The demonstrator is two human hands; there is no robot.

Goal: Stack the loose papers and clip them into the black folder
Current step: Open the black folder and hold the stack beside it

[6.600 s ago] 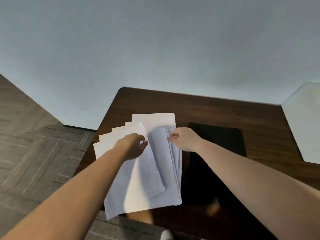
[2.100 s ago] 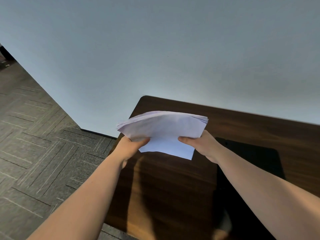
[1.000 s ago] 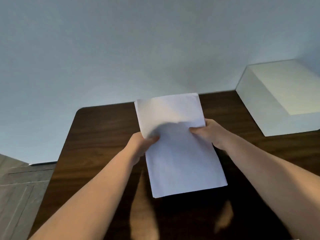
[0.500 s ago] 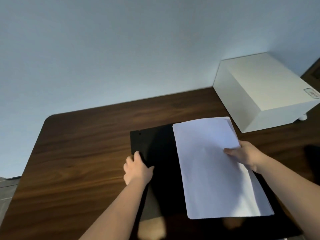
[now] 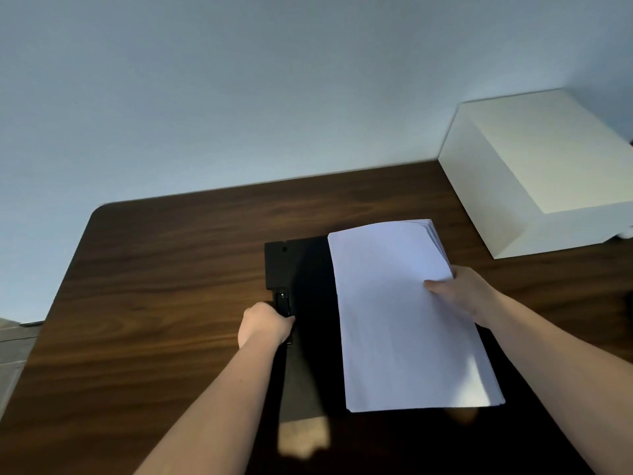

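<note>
**Stack held clear while the clip is worked**

The stack of papers (image 5: pixel 404 317) is squared up and rests over the right part of the black folder (image 5: pixel 308 275), which lies flat on the dark wooden table (image 5: pixel 164 275). The sheets sit short of the folder's left edge — likely on purpose, so the clip (image 5: pixel 283 303) there stays reachable. The right hand (image 5: pixel 469 296) pinches the stack's right edge, thumb on top and fingers hidden beneath, apparently ready to slide it left. The left hand (image 5: pixel 265 325) is curled closed around the clip's lever; whether the clip is already raised cannot be told. My reading: the clip must open first, then the papers go under it. A white box (image 5: pixel 534 173) stands against the wall (image 5: pixel 274 97) to the right, well apart — no obstacle.
</note>
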